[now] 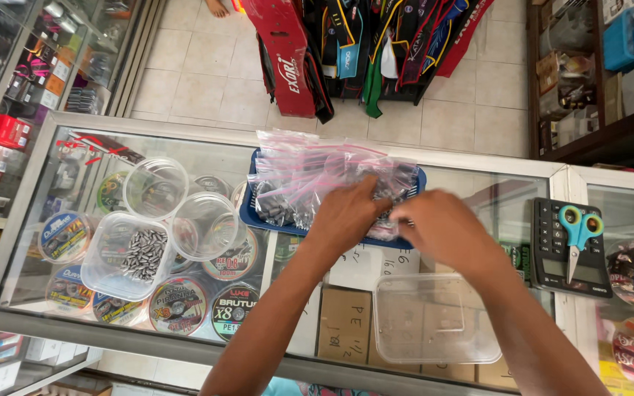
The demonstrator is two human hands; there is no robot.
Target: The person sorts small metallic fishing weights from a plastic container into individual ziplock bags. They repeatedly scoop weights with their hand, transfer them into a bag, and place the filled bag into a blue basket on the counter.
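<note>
Both hands' grips press on clear, pink-striped plastic bags [317,172] in a blue plastic tray [252,213]: left hand [346,214], right hand [438,227]; whether they clamp, I cannot tell. Below them, an empty clear rectangular plastic tub [434,319] sits near the counter [493,198] edge.

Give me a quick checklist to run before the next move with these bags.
1. Both hands on the bags: ok, left hand and right hand rest on the pile.
2. Bags stay in the blue tray: ok.
3. A single bag pinched: cannot tell, fingers blurred.
4. Empty rectangular tub near the right hand: ok.
5. Tub of sinkers upright, left of the tray: ok.
6. Scissors apart, on the calculator: ok.
</note>
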